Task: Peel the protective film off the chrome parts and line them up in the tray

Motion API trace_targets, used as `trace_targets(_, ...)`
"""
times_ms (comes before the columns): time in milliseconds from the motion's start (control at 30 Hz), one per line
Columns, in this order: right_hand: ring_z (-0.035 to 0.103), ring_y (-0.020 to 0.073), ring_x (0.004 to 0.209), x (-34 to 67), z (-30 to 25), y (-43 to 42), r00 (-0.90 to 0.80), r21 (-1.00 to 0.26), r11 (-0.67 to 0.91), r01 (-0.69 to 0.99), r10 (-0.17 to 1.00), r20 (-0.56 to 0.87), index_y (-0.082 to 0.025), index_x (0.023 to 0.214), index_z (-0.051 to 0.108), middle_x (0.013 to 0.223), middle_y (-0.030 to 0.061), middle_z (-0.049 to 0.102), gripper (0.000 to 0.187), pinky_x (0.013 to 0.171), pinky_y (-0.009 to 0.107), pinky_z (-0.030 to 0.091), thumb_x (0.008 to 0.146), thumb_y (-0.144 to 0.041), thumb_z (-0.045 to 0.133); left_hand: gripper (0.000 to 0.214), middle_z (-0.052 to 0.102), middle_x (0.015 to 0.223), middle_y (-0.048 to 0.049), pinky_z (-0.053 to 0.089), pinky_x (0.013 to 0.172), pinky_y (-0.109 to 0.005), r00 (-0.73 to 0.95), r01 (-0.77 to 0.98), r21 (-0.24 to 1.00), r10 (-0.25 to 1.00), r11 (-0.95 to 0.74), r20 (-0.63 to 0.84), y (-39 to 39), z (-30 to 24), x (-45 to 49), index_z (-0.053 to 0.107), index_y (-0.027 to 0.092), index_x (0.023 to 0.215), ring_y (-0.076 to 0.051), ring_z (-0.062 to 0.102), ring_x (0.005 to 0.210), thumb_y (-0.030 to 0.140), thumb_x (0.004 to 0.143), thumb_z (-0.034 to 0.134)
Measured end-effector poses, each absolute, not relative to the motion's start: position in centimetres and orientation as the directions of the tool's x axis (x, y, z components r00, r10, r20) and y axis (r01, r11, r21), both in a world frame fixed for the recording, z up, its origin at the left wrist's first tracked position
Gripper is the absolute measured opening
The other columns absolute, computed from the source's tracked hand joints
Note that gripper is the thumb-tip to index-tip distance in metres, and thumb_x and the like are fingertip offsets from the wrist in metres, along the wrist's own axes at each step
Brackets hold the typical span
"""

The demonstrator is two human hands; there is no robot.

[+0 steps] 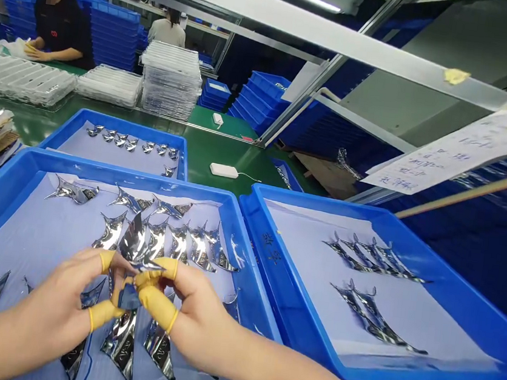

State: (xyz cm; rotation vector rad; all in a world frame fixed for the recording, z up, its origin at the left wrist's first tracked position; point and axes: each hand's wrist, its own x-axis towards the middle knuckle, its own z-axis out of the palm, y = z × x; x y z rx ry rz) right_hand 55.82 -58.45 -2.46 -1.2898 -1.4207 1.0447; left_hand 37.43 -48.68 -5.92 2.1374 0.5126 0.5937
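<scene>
The person's left hand (56, 295) and right hand (193, 320) work close together over the near-left tray, with yellow finger cots (155, 304) on the thumbs and forefingers. In a narrow pinch, they hold a curved, mirror-bright foil piece (135, 243) between them, a small blue patch (130, 298) showing just below it. More foil pieces (178, 242) lie around and under the hands on a lilac sheet (37, 238) in a blue plastic tray (100, 166). To the right, a second blue tray (325, 205) holds two tight clusters of foil. A third tray (119, 118) sits farther off on the green workbench (234, 151), and beyond it, at far left, a co-worker (64, 28) handles something near stacked clear trays (171, 80).
</scene>
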Motion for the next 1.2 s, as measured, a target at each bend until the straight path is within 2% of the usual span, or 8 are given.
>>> trace_targets(200, 0.053, 0.0111, 0.069, 56.3, -2.6, -59.1, -0.078, -0.928, 0.285, 0.241, 0.958, 0.274, -0.014, 0.095, 0.062, 0.08, 0.003, 0.062, 0.014, 0.07, 0.025, 0.05, 0.085, -0.008, 0.054, 0.028, 0.073, 0.092, 0.0077, 0.055, 0.075, -0.015, 0.852, 0.095, 0.836, 0.478, -0.54, 0.213, -48.7, -6.5, 36.9, 0.061, 0.034, 0.107, -0.012, 0.069, 0.081, 0.03, 0.081, 0.072)
trace_targets(333, 0.051, 0.0084, 0.061, 56.3, -3.0, -59.0, -0.093, -0.902, 0.373, 0.217, 0.928, 0.361, -0.015, 0.089, 0.059, 0.072, -0.0001, 0.058, 0.007, 0.061, 0.019, 0.048, 0.087, -0.009, 0.056, 0.02, 0.073, 0.089, 0.0059, 0.055, 0.072, -0.015, 0.877, 0.124, 0.862, 0.46, -0.491, 0.136, -49.0, -6.0, 36.9, 0.064, 0.031, 0.1, -0.013, 0.07, 0.08, 0.033, 0.081, 0.072)
trace_targets(433, 0.05, 0.0088, 0.059, 56.4, -3.3, -59.0, -0.109, -0.899, 0.364, 0.243, 0.931, 0.347, -0.017, 0.081, 0.057, 0.068, -0.0003, 0.055, 0.01, 0.059, 0.019, 0.049, 0.091, -0.016, 0.054, 0.016, 0.072, 0.088, 0.0027, 0.056, 0.071, -0.018, 0.897, 0.133, 0.869, 0.431, -0.477, 0.1, -49.2, -5.7, 37.2, 0.065, 0.029, 0.095, -0.015, 0.069, 0.077, 0.032, 0.081, 0.071)
trace_targets(533, 0.052, 0.0098, 0.059, 56.5, -3.4, -59.1, -0.122, -0.899, 0.354, 0.256, 0.935, 0.333, -0.016, 0.082, 0.058, 0.068, 0.0015, 0.057, 0.011, 0.059, 0.02, 0.05, 0.092, -0.019, 0.054, 0.013, 0.072, 0.088, 0.0015, 0.057, 0.072, -0.02, 0.904, 0.122, 0.859, 0.413, -0.497, 0.11, -49.1, -5.6, 37.4, 0.065, 0.029, 0.095, -0.016, 0.067, 0.077, 0.033, 0.083, 0.068)
trace_targets(633, 0.054, 0.0106, 0.06, 56.6, -3.5, -59.2, -0.108, -0.897, 0.364, 0.25, 0.931, 0.348, -0.016, 0.083, 0.059, 0.068, 0.0024, 0.061, 0.008, 0.061, 0.021, 0.051, 0.091, -0.017, 0.057, 0.015, 0.071, 0.09, 0.0018, 0.057, 0.074, -0.02, 0.907, 0.102, 0.846, 0.399, -0.523, 0.137, -49.0, -5.8, 37.3, 0.064, 0.031, 0.099, -0.016, 0.067, 0.08, 0.033, 0.085, 0.067)
trace_targets(800, 0.054, 0.0109, 0.06, 56.6, -3.8, -59.2, -0.118, -0.873, 0.399, 0.281, 0.917, 0.381, -0.015, 0.083, 0.06, 0.069, 0.0036, 0.064, 0.005, 0.061, 0.021, 0.049, 0.088, -0.014, 0.059, 0.026, 0.069, 0.104, 0.0027, 0.054, 0.085, -0.019, 0.93, 0.1, 0.827, 0.347, -0.554, 0.119, -48.8, -6.2, 36.9, 0.059, 0.033, 0.11, -0.016, 0.065, 0.092, 0.025, 0.086, 0.065)
trace_targets(967, 0.047, 0.0106, 0.057, 56.5, -3.8, -59.2, -0.147, -0.846, 0.447, 0.292, 0.895, 0.422, -0.017, 0.079, 0.056, 0.063, -0.0001, 0.056, 0.011, 0.058, 0.021, 0.045, 0.09, -0.014, 0.055, 0.015, 0.067, 0.099, 0.0022, 0.054, 0.081, -0.019, 0.955, 0.098, 0.836, 0.287, -0.539, 0.073, -48.8, -6.1, 37.0, 0.057, 0.028, 0.101, -0.015, 0.063, 0.089, 0.018, 0.089, 0.058)
trace_targets(1200, 0.047, 0.0115, 0.058, 56.5, -3.5, -59.2, -0.174, -0.843, 0.427, 0.327, 0.904, 0.39, -0.018, 0.076, 0.054, 0.062, -0.0011, 0.052, 0.017, 0.06, 0.022, 0.046, 0.092, -0.013, 0.05, 0.024, 0.067, 0.102, -0.0011, 0.054, 0.086, -0.024, 0.936, 0.095, 0.793, 0.326, -0.602, 0.135, -48.5, -6.6, 37.0, 0.06, 0.029, 0.112, -0.018, 0.064, 0.095, 0.019, 0.09, 0.055)
